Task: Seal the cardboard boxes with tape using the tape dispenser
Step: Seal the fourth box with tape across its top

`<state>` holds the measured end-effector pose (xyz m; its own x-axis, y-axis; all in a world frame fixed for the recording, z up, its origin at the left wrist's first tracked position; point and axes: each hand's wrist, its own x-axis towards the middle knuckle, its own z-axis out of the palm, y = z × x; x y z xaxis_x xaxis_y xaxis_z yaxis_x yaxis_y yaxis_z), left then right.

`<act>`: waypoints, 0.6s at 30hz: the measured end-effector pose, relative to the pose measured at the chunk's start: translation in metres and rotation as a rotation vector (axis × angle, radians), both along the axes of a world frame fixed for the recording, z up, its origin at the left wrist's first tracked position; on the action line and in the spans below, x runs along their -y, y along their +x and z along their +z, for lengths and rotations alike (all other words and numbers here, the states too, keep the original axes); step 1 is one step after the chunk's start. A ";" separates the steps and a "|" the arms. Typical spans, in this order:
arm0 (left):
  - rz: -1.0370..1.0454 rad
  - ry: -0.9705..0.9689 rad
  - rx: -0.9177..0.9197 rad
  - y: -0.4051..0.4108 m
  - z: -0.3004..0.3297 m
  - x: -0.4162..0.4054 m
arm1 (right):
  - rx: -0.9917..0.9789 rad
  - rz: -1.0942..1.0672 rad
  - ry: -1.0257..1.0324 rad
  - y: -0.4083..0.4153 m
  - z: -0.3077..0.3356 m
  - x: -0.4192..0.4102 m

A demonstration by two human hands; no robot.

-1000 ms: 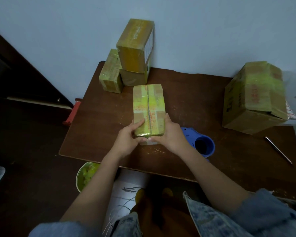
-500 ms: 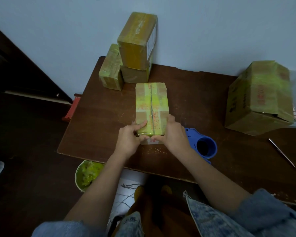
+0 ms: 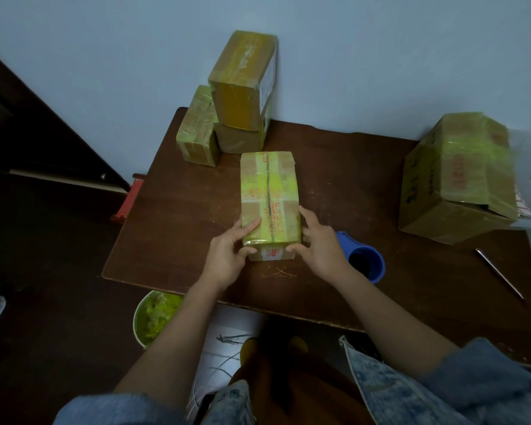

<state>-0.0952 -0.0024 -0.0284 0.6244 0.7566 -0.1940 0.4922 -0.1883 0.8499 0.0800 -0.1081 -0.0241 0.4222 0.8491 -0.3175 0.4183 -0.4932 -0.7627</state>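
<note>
On the brown tabletop (image 3: 365, 179), my left hand (image 3: 226, 256) and right hand (image 3: 318, 250) pinch the near end of the taped cardboard box (image 3: 269, 194), thumbs pressing the tape flat; the blue tape dispenser (image 3: 364, 260) waits just beside my right wrist.

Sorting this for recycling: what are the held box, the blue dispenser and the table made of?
Box: brown cardboard under glossy yellow-green tape; light glints off it. Blue dispenser: likely moulded plastic, smooth and evenly coloured. Table: dark wood or wood-look laminate, scratched; I cannot tell which.
</note>
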 end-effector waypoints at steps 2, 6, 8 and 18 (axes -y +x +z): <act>-0.047 -0.089 0.051 -0.006 0.000 0.000 | -0.214 -0.059 -0.008 0.004 0.000 0.010; 0.133 -0.376 0.231 -0.011 0.009 0.005 | -0.350 -0.157 -0.046 0.010 0.004 0.017; 0.281 -0.408 0.278 -0.006 0.011 0.003 | -0.334 -0.351 0.034 0.005 0.013 0.011; 0.784 -0.427 0.577 0.058 0.006 0.014 | -0.511 -0.984 0.344 -0.041 0.014 -0.051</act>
<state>-0.0373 -0.0159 -0.0221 0.0739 0.9265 -0.3691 -0.1521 0.3762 0.9140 0.0390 -0.0575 -0.0104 0.8373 0.2994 -0.4576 -0.4259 -0.1679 -0.8891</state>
